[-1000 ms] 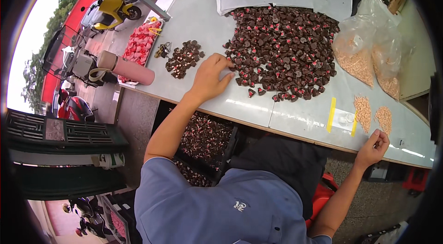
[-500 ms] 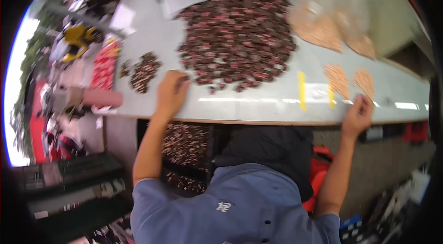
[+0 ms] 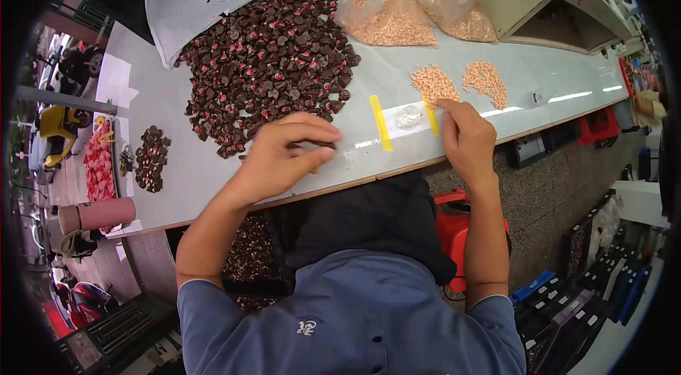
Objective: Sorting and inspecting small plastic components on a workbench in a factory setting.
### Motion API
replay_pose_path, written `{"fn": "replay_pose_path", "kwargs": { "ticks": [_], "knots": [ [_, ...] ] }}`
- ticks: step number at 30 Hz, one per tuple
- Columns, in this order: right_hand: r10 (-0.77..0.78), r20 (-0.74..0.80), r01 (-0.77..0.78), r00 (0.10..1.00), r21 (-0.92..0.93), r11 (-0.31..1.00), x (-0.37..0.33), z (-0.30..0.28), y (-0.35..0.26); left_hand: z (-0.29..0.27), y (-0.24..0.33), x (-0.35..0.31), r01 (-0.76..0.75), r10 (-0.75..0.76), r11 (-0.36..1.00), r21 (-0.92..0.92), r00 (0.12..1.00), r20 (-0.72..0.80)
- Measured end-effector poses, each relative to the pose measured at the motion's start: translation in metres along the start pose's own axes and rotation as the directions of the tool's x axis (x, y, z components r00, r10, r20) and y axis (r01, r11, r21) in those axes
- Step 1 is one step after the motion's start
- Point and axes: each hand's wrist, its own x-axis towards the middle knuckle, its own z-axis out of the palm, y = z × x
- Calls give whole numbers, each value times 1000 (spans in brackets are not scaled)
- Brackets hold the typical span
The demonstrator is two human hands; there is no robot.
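My left hand (image 3: 284,156) is at the near right edge of a large heap of dark brown pieces with pink-red spots (image 3: 273,56). Its thumb and forefinger pinch a small dark piece (image 3: 325,144), slightly blurred. My right hand (image 3: 469,139) has its fingers drawn together, fingertips at the near edge of a small pile of beige bits (image 3: 434,83); whatever they pinch is too small to make out. Between the hands, two yellow tape strips (image 3: 381,123) flank a white patch with a small clear round thing (image 3: 408,118) on it. A second beige pile (image 3: 485,83) lies farther right.
Two clear bags of beige bits (image 3: 391,20) stand at the back, beside a grey-green metal box (image 3: 553,2). On the left are a small dark pile (image 3: 151,158), a pink cylinder (image 3: 106,214) and a red patterned bag (image 3: 99,162). A red stool (image 3: 454,233) is below the table.
The view has turned to the right. My left hand has moved from the heap's left side to its near right edge; my right hand has moved left, from the farther beige pile to the nearer one.
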Motion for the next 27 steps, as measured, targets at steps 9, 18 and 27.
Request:
{"fn": "replay_pose_path", "kwargs": {
  "ticks": [9, 18, 27],
  "knots": [
    [-198, 78, 211, 977, -237, 948, 2, -11, 6, 32, -35, 45, 95, -31, 983, -159, 930, 365],
    [-87, -17, 83, 996, -146, 986, 3, -19, 16, 27, -41, 42, 132, -62, 983, -126, 892, 447],
    [10, 66, -8, 998, -29, 1000, -11, -13, 12, 24, -40, 45, 395, -236, 872, -288, 856, 460]
  ]
}}
